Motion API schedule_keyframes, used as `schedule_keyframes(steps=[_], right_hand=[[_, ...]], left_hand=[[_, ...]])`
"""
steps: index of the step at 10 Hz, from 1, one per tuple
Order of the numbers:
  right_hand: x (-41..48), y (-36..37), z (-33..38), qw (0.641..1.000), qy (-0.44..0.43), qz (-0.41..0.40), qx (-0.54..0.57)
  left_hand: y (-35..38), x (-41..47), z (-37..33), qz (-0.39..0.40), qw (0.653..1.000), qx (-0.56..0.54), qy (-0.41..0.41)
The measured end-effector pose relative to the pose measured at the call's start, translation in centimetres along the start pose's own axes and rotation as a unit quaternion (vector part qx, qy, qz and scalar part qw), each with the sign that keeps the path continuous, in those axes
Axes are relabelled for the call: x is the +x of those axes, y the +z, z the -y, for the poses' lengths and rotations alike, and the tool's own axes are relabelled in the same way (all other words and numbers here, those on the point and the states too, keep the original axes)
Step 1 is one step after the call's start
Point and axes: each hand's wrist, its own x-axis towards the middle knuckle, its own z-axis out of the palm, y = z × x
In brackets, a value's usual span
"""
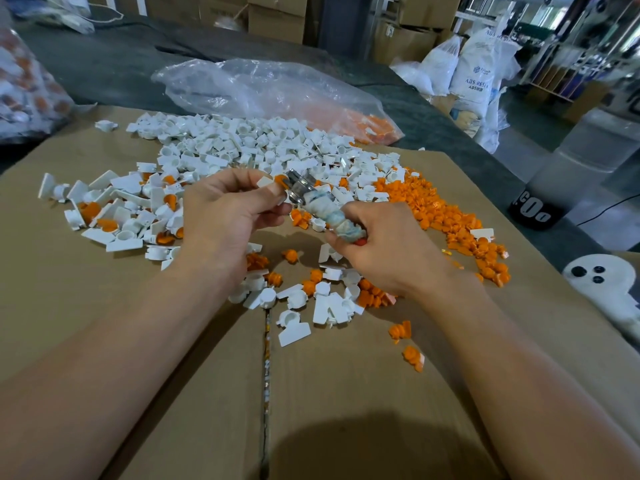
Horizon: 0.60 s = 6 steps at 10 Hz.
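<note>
1. The left hand point(228, 209) is raised above the surface point(104, 306) and pinches a white part point(266, 181) between thumb and fingers. An orange plug point(280, 180) shows at the part's right end.
2. The right hand point(384, 251) is wrapped around the cloth-bound handle of a tool point(327, 211). The tool's metal head points up and left and touches the plug end of the white part.
3. Part, plug and tool meet in the air between the two hands, over the middle of the cardboard surface.
4. A white pile point(242, 140) of loose parts lies behind the hands.
5. An orange pile point(433, 209) of plugs lies to the right, next to the white one.
6. White parts with orange in them lie scattered at the left point(121, 216), and mixed pieces lie under the hands.
7. A clear bag point(277, 95) with orange pieces inside lies beyond the white pile.
8. White sacks point(474, 74) stand far right on the floor.
</note>
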Motion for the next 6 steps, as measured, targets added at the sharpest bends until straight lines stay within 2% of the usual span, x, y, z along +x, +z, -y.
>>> schedule_keyframes(steps=[6], right_hand=[[0.15, 0.25, 0.12, 1.0, 0.01, 0.004, -0.022]], left_hand=[[0.04, -0.13, -0.08, -0.009, 1.0, 0.003, -0.005]])
